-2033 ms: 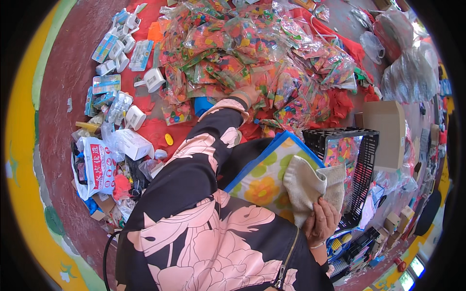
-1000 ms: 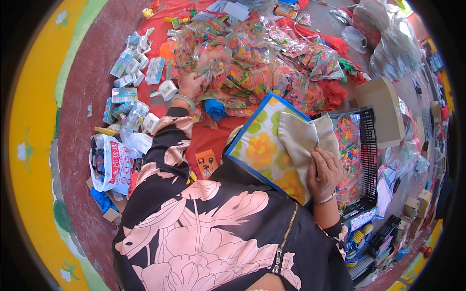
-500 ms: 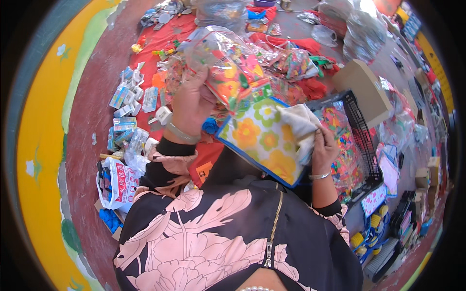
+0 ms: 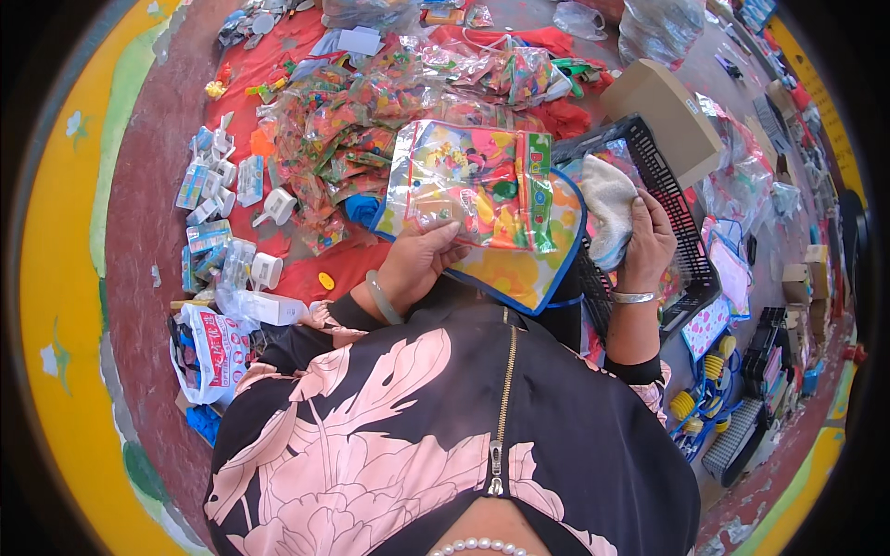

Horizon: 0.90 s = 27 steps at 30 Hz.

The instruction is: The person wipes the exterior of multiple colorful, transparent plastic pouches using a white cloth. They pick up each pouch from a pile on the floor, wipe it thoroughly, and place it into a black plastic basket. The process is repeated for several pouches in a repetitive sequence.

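Observation:
My left hand [image 4: 426,259] grips the lower left corner of a clear plastic packet [image 4: 477,185]. Bright pictures and small coloured pieces show through it, and a green printed band runs down its right side. The packet lies flat over a flowered mat [image 4: 519,276] with blue edging, which rests across my lap. Off the mat's right side, my right hand [image 4: 647,236] pinches a crumpled greyish-white cloth [image 4: 607,208]. The packet hides much of the mat.
Many colourful packets [image 4: 343,120] are heaped on red cloth ahead. At right stand a black plastic crate [image 4: 681,250] and a cardboard box [image 4: 663,120]. White plastic items [image 4: 278,206] and a filled white bag [image 4: 218,347] lie left, blue-and-yellow pumps [image 4: 709,394] lower right.
My left hand has lowered the packet from the upper left and laid it on the flowered mat. The cloth has moved right, off the mat, with my right hand.

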### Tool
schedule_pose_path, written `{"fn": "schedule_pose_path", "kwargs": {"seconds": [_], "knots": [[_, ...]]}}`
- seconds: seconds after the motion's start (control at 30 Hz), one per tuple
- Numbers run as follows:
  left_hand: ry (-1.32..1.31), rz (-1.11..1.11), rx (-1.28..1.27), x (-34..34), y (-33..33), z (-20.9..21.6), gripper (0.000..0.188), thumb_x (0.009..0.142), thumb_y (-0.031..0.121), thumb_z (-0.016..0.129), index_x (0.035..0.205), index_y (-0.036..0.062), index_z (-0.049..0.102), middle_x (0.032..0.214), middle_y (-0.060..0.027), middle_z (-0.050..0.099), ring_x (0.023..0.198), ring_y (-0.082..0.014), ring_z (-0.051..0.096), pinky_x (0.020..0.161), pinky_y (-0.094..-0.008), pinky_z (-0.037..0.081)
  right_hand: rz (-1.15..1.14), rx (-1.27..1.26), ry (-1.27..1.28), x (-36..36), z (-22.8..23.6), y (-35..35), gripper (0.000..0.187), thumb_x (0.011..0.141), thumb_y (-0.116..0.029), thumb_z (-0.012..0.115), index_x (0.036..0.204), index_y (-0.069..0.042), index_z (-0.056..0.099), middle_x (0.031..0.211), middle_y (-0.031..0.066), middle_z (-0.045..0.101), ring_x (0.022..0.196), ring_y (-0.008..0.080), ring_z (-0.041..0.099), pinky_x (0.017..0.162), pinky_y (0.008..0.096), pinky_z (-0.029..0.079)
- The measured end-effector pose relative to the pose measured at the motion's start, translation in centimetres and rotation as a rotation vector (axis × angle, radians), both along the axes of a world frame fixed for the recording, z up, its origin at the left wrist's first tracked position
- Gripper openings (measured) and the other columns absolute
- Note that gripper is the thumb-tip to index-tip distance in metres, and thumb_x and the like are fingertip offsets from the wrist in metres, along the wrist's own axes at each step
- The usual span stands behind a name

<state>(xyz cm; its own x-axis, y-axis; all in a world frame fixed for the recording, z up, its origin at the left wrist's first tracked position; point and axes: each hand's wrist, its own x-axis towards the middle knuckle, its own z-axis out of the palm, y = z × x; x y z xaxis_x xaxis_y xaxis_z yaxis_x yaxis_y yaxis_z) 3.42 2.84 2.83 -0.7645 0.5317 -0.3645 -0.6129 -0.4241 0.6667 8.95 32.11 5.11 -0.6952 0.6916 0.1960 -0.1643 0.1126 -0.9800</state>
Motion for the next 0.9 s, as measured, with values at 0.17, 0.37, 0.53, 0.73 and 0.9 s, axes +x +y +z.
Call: {"fn": "schedule_pose_path", "kwargs": {"seconds": [0.17,0.37,0.53,0.73,0.9], "knots": [[-0.047,-0.014,-0.071,1.2,-1.2,-0.7,0.020,0.092,0.014,0.053,0.106,0.0000,0.058,0.100,-0.0081,0.062,0.094,-0.0177,0.061,0.083,-0.0310,0.052,0.143,0.650,-0.023,0.7,1.0,-5.4,0.016,0.083,-0.006,0.062,0.098,0.000,0.065,0.090,0.0096,0.066,0.081,0.0195,0.063,0.075,0.0302,0.049],[-0.193,-0.135,-0.094,3.2,-2.1,-0.8,0.031,0.094,0.017,0.052,0.118,-0.0013,0.050,0.118,-0.0124,0.057,0.109,-0.0215,0.056,0.095,-0.0374,0.046,0.140,1.170,-0.293,2.1,-0.7,-7.3,0.046,0.074,-0.021,0.070,0.115,-0.004,0.058,0.114,0.0195,0.058,0.099,0.0359,0.057,0.086,0.0393,0.046],[-0.321,-0.339,-0.186,2.7,-3.1,1.0,0.038,0.092,0.024,0.054,0.120,-0.0020,0.048,0.119,-0.0179,0.057,0.104,-0.0237,0.059,0.091,-0.0357,0.048,0.225,0.950,-0.398,0.3,-1.3,-6.2,0.051,0.074,-0.018,0.068,0.122,-0.008,0.054,0.113,0.0238,0.056,0.101,0.0380,0.054,0.088,0.0401,0.044],[-0.018,-0.275,-0.357,0.1,-7.0,5.2,0.033,0.091,0.027,0.053,0.110,-0.0009,0.055,0.094,-0.0140,0.066,0.073,-0.0195,0.067,0.053,-0.0232,0.052,0.330,0.549,-0.213,-1.8,-3.4,-2.6,0.037,0.075,0.002,0.062,0.111,-0.005,0.063,0.097,0.0124,0.063,0.090,0.0229,0.060,0.082,0.0307,0.046],[0.051,-0.060,-0.442,-0.2,-6.1,5.2,0.021,0.090,0.023,0.057,0.095,0.0028,0.060,0.080,-0.0049,0.065,0.059,-0.0088,0.061,0.042,-0.0171,0.042,0.616,0.316,-0.182,-4.6,-3.1,0.4,0.037,0.073,0.010,0.060,0.107,-0.003,0.066,0.092,0.0058,0.063,0.087,0.0134,0.059,0.079,0.0236,0.045]]}}
